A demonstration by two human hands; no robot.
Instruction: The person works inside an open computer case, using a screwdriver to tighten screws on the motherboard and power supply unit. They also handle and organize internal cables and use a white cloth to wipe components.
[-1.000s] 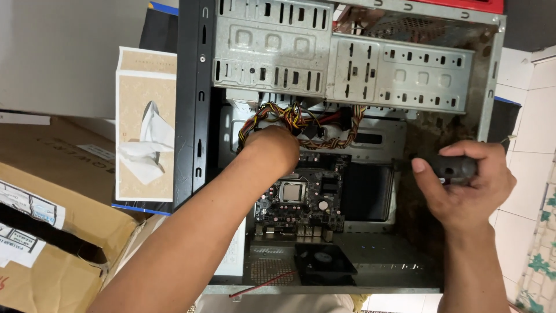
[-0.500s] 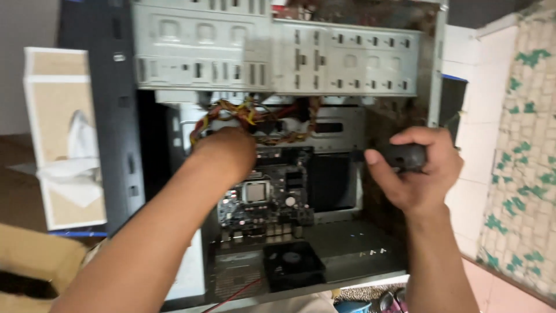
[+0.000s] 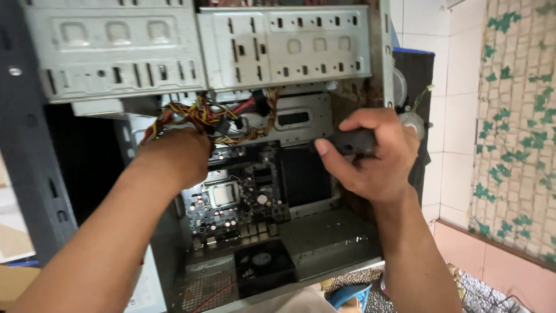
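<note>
My left hand [image 3: 174,155] is deep in the case [image 3: 52,145], fingers hidden among the wires [image 3: 208,119] just above the board [image 3: 237,194]; I cannot tell if they grip. My right hand [image 3: 370,153] is wrapped tight around a dark handle [image 3: 347,141] at the right. Wires are limp and snag easily; the board looks brittle, best held by its edges.

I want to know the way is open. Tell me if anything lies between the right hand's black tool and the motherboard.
Nothing visible lies between them. The right hand holds the black tool just above the motherboard; the wire bundle sits off to the left, by the left hand.
</note>
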